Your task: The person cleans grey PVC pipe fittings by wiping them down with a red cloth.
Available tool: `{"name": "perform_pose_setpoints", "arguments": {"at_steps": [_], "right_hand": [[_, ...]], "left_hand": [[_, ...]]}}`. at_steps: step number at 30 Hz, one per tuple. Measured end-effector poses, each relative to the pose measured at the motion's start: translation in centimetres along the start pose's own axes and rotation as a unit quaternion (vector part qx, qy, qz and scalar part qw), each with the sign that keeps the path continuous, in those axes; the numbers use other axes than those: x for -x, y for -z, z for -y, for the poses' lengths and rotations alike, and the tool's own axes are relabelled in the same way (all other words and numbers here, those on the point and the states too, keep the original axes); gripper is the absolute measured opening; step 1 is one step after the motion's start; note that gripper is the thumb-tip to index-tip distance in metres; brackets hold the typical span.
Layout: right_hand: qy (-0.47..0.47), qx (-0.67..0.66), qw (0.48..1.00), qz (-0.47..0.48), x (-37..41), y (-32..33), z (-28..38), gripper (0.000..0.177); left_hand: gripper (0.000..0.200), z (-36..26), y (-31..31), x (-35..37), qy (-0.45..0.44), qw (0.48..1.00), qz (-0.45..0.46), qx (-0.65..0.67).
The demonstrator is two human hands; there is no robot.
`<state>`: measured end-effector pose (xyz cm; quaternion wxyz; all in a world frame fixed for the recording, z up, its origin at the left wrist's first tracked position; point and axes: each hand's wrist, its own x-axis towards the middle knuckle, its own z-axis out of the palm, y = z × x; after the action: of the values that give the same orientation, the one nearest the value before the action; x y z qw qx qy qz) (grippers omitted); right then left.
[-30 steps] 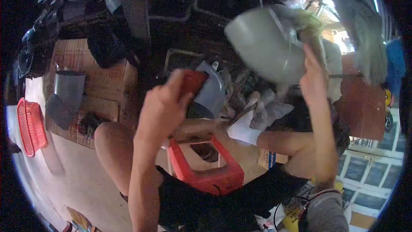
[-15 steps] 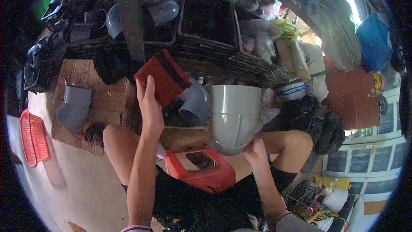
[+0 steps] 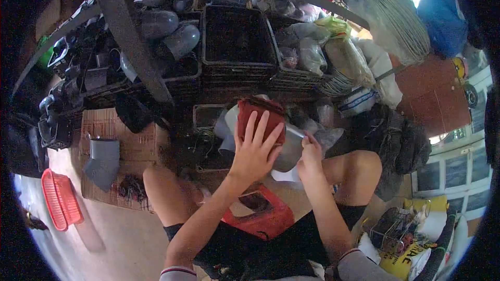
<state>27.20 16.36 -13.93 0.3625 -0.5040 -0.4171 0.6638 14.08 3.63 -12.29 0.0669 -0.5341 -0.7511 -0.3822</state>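
Note:
My left hand (image 3: 255,151) lies with its fingers spread flat over a dark red folded cloth or sheet (image 3: 250,108), holding it against a large grey pipe elbow (image 3: 290,153). The cloth hides much of the elbow's near end. On the elbow's right side, my right hand (image 3: 311,158) is closed around its edge, thumb up. The elbow is tilted between my knees, above a red plastic stool (image 3: 281,213). Behind the cloth, another grey fitting (image 3: 227,143) is partly hidden.
To the left, a grey pipe elbow (image 3: 102,161) stands on flattened cardboard (image 3: 140,143). A red plastic basket (image 3: 62,200) sits on the floor. Black crates (image 3: 237,65) with pipe fittings line the back. A wire basket (image 3: 388,229) is at the lower right.
My left hand has moved right and brought the red cloth onto the pipe elbow. The elbow has turned from upright to tilted in my right hand. The head view has shifted.

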Motion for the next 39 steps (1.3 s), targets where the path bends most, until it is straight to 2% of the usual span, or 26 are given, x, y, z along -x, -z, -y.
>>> {"name": "perform_pose_setpoints", "arguments": {"at_steps": [1,4,5,6,7,8,9,11,14,15,18,19,21,22,23,24,26,27,29,31,32,33,34,36,39], "right_hand": [[-0.014,-0.011,1.000,0.005,0.8,-0.4,0.8,0.030],[-0.036,-0.037,0.999,0.011,2.1,-0.5,2.5,0.033],[-0.036,-0.035,0.999,0.006,1.7,0.2,2.3,0.033],[-0.035,-0.033,0.999,0.002,1.3,1.0,2.1,0.033],[-0.045,-0.053,0.997,0.020,0.8,1.9,1.9,0.033],[-0.054,-0.071,0.995,0.040,0.3,2.8,1.8,0.033],[-0.061,-0.090,0.992,0.060,0.0,3.4,1.9,0.033],[-0.100,-0.140,0.981,0.084,2.3,2.3,4.0,0.033],[-0.145,-0.193,0.963,0.120,4.1,1.5,4.0,0.033],[-0.158,-0.208,0.957,0.129,4.7,1.6,3.5,0.033],[-0.090,-0.154,0.971,0.156,7.0,1.2,3.4,0.036],[-0.094,-0.025,0.984,0.152,7.9,0.9,4.6,0.037],[-0.092,0.238,0.957,0.136,9.6,0.2,7.5,0.040],[0.084,0.311,0.939,0.124,9.4,0.5,7.9,0.046],[0.258,0.372,0.885,0.108,9.2,0.9,8.3,0.052],[0.423,0.420,0.798,0.088,9.1,1.0,8.6,0.059],[0.444,0.440,0.768,0.138,10.2,-1.1,11.5,0.067],[0.451,0.451,0.753,0.160,10.5,-2.2,12.4,0.071],[0.420,0.439,0.772,0.188,10.1,-4.6,12.3,0.075],[0.403,0.437,0.777,0.207,9.3,-5.1,11.9,0.077],[0.407,0.463,0.763,0.196,9.2,-5.1,11.9,0.077],[0.411,0.490,0.746,0.185,9.2,-5.1,11.9,0.077],[0.413,0.517,0.730,0.171,9.3,-5.0,11.8,0.077],[0.371,0.469,0.779,0.189,9.3,-5.4,12.1,0.077],[0.355,0.383,0.827,0.209,8.9,-6.2,12.3,0.076]], "left_hand": [[0.055,-0.5,-0.4,0.0,0.000,0.999,0.034,-0.009],[0.058,0.1,0.6,-0.3,0.015,0.996,0.056,0.074],[0.062,1.0,0.8,0.2,0.017,0.998,0.007,0.061],[0.060,1.5,0.5,0.4,0.096,0.978,-0.064,0.175],[0.059,2.0,-0.1,0.7,0.172,0.934,-0.132,0.285],[0.057,2.5,-0.7,1.0,0.244,0.866,-0.198,0.388],[0.059,2.9,-1.2,1.3,0.298,0.781,-0.159,0.525],[0.063,3.4,-2.0,2.2,0.378,0.544,-0.066,0.746],[0.078,2.0,-3.4,3.3,0.365,0.446,-0.028,0.816],[0.085,2.1,-3.8,3.9,0.377,0.497,-0.023,0.781],[0.091,4.0,-3.0,5.0,0.378,0.506,-0.009,0.775],[0.093,3.9,-2.0,4.9,0.408,0.482,-0.013,0.775],[0.092,4.1,-0.1,4.5,0.420,0.487,0.000,0.766],[0.092,4.4,0.4,4.3,0.423,0.488,0.005,0.763],[0.087,4.8,0.3,4.3,0.402,0.473,0.001,0.784],[0.087,4.9,0.5,4.3,0.404,0.463,0.015,0.789],[0.088,4.2,1.1,4.2,0.409,0.439,0.046,0.799],[0.092,3.5,1.5,4.4,0.405,0.476,0.067,0.778],[0.101,2.3,2.1,4.6,0.389,0.549,0.110,0.732],[0.113,3.0,1.3,5.9,0.341,0.590,0.150,0.717],[0.119,3.3,1.1,6.4,0.318,0.608,0.166,0.708],[0.135,2.7,2.2,5.2,0.310,0.591,0.172,0.725],[0.134,2.6,2.5,4.8,0.302,0.599,0.164,0.723],[0.134,2.5,2.6,4.0,0.282,0.616,0.148,0.721],[0.134,1.4,2.4,3.3,0.237,0.691,0.075,0.679]]}}
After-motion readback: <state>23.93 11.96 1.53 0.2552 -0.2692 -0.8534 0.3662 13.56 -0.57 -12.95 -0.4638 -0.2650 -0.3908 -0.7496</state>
